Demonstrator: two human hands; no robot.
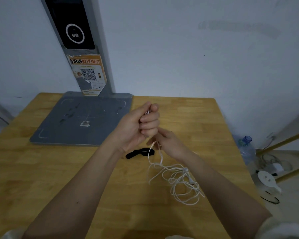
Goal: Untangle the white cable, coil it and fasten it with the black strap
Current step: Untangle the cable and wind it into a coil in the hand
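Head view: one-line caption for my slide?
Left hand grips white cable; right hand pinches strands; black strap lies unused.

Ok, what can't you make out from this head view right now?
- How the white cable runs inside the left hand: curled fingers hide it.
- The right hand fingertips' grip: the left hand covers them.
- How knotted the cable pile is: strands too thin and blurred.
- Part of the black strap: the left wrist overlaps it.

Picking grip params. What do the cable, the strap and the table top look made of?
White cable: thin, limp, probably plastic-jacketed; it falls in loose tangled loops.
Black strap: soft matte band, likely fabric or hook-and-loop; too blurred to say.
Table: light wood, smooth finish; jointed blocks and grain show.
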